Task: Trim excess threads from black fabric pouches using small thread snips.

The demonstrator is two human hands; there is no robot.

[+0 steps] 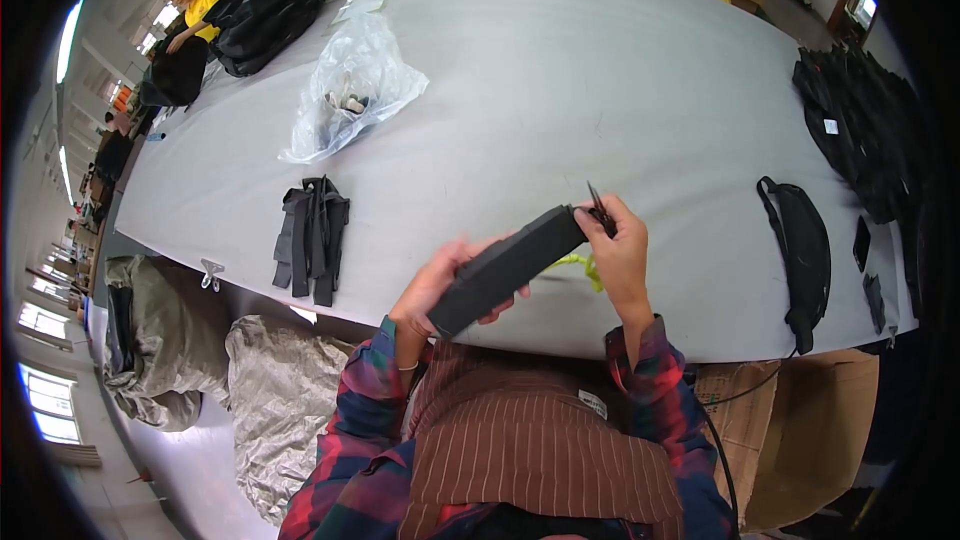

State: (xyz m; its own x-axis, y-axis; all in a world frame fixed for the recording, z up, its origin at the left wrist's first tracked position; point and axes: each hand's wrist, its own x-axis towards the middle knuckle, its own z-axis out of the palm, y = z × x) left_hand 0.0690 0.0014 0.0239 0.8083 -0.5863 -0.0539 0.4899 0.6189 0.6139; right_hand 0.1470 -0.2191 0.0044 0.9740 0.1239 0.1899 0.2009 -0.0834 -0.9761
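Observation:
My left hand (452, 280) is closed around a long black fabric strip (510, 270), stiff and rectangular, which slants up to the right above the table's near edge. At the strip's far end is my right hand (622, 250), closed on dark thread snips (597, 202) with the points facing away from me. Its fingertips meet the strip's corner there. A yellow-green cord (596, 273) hangs beneath this hand. Left of my hands, a pile of black fabric strips (312, 240) lies on the table.
The grey table (520, 90) carries a clear plastic bag (355, 90) with small pieces inside. A black waist bag (797, 255) and heaped black bags (860, 130) lie right. An open cardboard box (820, 430) stands below the right edge. Another person (195, 5) handles black bags far left.

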